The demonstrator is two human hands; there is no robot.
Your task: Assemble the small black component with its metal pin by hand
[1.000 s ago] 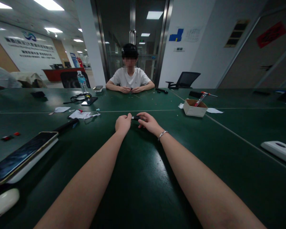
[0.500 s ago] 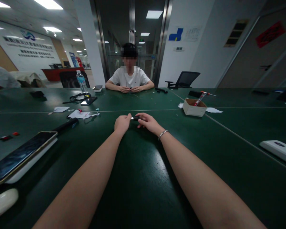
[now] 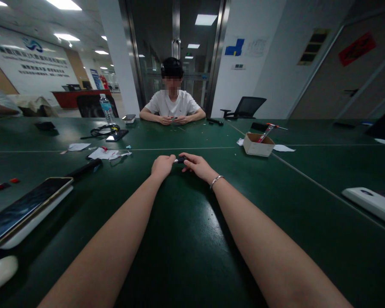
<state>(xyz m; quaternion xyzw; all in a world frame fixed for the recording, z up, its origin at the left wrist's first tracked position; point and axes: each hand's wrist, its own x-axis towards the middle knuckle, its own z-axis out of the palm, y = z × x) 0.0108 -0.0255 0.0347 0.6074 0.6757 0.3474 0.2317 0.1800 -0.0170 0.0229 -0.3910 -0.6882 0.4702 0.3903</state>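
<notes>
Straight ahead, above the green table (image 3: 182, 231), a small black-and-silver cylinder (image 3: 181, 160) lies lengthwise between my two hands. My left hand (image 3: 162, 167) is closed around its silver end, which the fingers mostly cover. The thumb and fingertips of my right hand (image 3: 197, 166) pinch the black end, with the lower fingers loosely curled. A metal bracelet circles my right wrist. What exact kind of object the cylinder is, I cannot make out.
Across the table sits a person (image 3: 172, 102) with hands together. A small cardboard box (image 3: 258, 146) holding a red-handled tool is at right. Leftward are a phone (image 3: 28, 209) on a white block, papers (image 3: 103, 153), a coiled cable (image 3: 101, 131) and a water bottle (image 3: 107, 110).
The whole view has shifted slightly, so things appear a little further left. A bit more of the black end shows between my hands. Both hands keep their hold.
</notes>
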